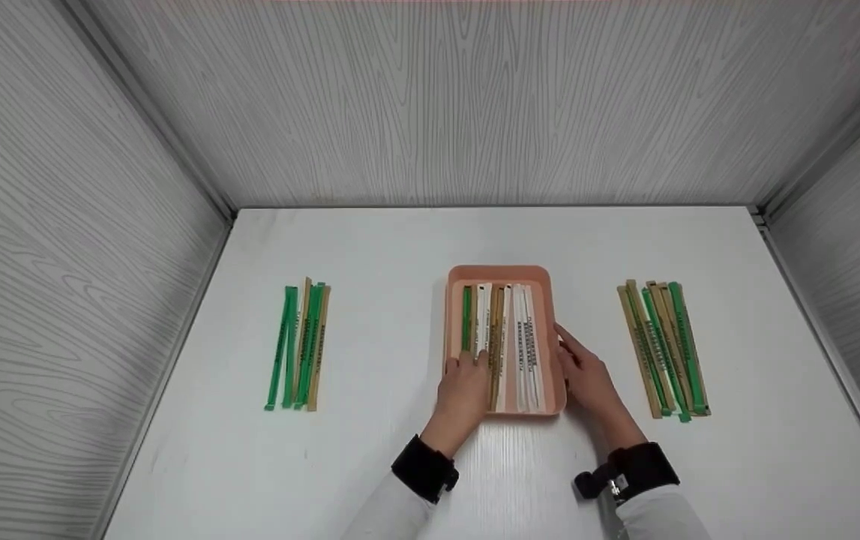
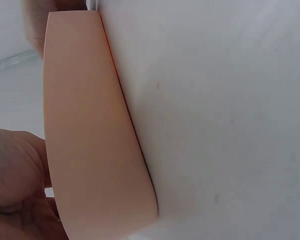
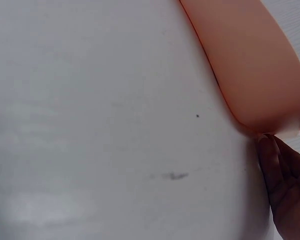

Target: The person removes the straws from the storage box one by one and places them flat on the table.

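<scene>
A salmon-pink tray [image 1: 500,274] lies in the middle of the white table. Several slim paper-wrapped sticks stand lengthwise in it: a green stick [image 1: 467,322] at the left, a brown stick [image 1: 496,345], and white printed sticks [image 1: 524,360] at the right. My left hand [image 1: 463,394] reaches over the near left corner, fingertips among the left sticks; whether they pinch one is hidden. Along the tray's right side, my right hand [image 1: 591,379] rests with its fingers stretched out. In the right wrist view, that hand [image 3: 290,192] touches the tray's corner low down.
To the left lies a bundle of green and tan sticks [image 1: 313,345], roughly parallel. A similar bundle [image 1: 666,349] sits to the right of the tray, slightly fanned. Wood-grain panels [image 1: 430,105] enclose the table [image 1: 385,247] at the back and both sides.
</scene>
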Action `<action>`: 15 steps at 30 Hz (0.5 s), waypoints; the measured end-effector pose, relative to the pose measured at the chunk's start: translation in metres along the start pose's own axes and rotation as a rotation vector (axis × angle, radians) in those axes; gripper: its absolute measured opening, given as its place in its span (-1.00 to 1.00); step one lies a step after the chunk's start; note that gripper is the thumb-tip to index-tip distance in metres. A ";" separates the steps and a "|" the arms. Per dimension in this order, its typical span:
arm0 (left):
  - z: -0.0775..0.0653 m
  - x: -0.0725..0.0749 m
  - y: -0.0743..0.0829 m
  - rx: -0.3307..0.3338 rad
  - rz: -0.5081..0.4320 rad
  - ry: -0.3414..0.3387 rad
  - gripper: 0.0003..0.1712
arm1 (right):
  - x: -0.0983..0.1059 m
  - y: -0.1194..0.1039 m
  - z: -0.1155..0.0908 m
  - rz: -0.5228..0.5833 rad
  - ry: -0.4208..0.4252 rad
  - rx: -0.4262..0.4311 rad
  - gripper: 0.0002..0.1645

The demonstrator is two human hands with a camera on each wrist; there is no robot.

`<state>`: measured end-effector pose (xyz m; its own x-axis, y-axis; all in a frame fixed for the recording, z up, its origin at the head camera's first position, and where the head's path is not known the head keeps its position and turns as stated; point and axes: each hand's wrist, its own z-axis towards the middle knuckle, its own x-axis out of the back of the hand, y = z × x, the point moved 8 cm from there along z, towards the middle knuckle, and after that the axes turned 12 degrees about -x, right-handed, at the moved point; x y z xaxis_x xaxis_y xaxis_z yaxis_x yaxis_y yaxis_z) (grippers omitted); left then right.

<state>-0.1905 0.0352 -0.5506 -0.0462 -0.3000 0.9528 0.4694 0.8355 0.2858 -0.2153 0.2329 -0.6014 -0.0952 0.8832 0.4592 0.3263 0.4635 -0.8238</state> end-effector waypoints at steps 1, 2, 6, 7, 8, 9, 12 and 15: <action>0.000 0.000 0.000 -0.005 -0.003 0.004 -0.38 | 0.000 -0.001 0.000 0.006 0.002 -0.001 -0.41; 0.000 0.001 0.000 -0.010 -0.004 0.010 -0.40 | 0.000 -0.001 0.000 0.003 0.005 -0.001 -0.41; 0.000 0.002 -0.001 -0.022 -0.002 0.029 -0.44 | 0.001 -0.001 0.000 -0.009 0.012 0.004 -0.42; 0.001 0.001 -0.001 -0.024 -0.001 0.030 -0.45 | 0.001 -0.001 0.000 -0.013 0.014 0.007 -0.42; 0.001 0.001 -0.001 -0.026 0.000 0.029 -0.45 | 0.002 -0.002 0.000 -0.020 0.016 0.015 -0.42; 0.001 0.001 -0.002 -0.028 0.000 0.030 -0.46 | 0.002 -0.002 0.000 -0.024 0.019 0.018 -0.42; 0.002 0.000 -0.002 -0.027 0.001 0.022 -0.46 | 0.003 -0.002 0.000 -0.033 0.028 0.029 -0.42; 0.003 -0.001 -0.004 -0.010 0.000 0.008 -0.40 | 0.003 -0.002 0.000 -0.030 0.030 0.029 -0.42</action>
<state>-0.1951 0.0332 -0.5521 -0.0396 -0.3035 0.9520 0.4780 0.8309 0.2848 -0.2162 0.2348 -0.5986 -0.0760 0.8666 0.4932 0.2960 0.4919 -0.8188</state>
